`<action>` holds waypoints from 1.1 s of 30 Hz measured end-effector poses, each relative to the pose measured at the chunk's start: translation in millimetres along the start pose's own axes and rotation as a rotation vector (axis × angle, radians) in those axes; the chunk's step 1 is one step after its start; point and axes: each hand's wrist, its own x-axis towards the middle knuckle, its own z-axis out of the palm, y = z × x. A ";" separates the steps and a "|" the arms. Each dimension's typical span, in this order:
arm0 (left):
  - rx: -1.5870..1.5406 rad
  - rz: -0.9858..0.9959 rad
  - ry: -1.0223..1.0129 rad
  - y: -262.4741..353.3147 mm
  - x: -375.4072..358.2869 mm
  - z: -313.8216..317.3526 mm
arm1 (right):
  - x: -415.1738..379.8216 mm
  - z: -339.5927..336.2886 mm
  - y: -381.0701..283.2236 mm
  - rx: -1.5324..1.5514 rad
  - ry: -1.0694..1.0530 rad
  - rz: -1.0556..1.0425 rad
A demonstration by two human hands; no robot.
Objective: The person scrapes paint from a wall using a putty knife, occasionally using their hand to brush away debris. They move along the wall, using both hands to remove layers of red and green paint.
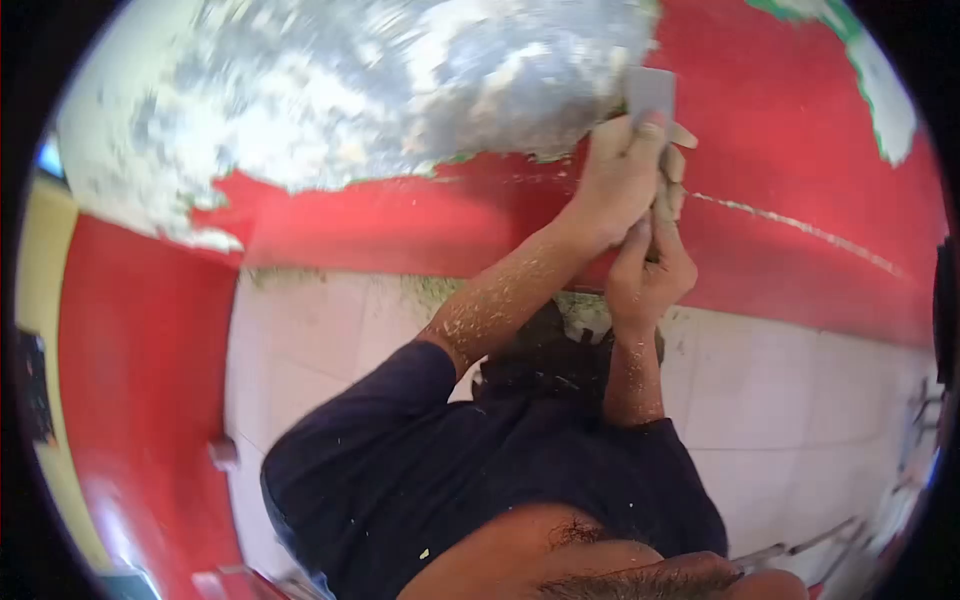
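Observation:
A flat grey scraper blade [652,90] lies against the wall at the edge between red paint [780,120] and a bare, mottled white-grey patch [400,90]. My left hand [622,180] is closed round the scraper, its thumb pressed on the blade. Just below, my right hand [650,275] is wrapped round the lower part of the same tool, touching my left hand. The handle is mostly hidden by my fingers. Paint flakes cling to my left forearm.
Pale floor tiles [750,390] run along the wall's foot, with greenish flakes [430,290] scattered on them. Another red wall [150,380] stands at the left. A second bare patch [885,100] shows at the upper right. Metal legs or bars stand at the lower right.

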 end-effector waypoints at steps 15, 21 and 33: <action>-0.142 0.147 0.198 -35.5 44.7 53.5 | 72.5 -58.9 54.9 -0.108 -0.138 -0.330; 0.019 0.271 0.143 -1.0 64.9 61.5 | 97.1 -45.4 43.5 -0.095 -0.087 -0.394; -0.079 0.106 0.261 -39.1 48.7 51.8 | 67.0 -61.6 52.4 -0.075 -0.191 -0.255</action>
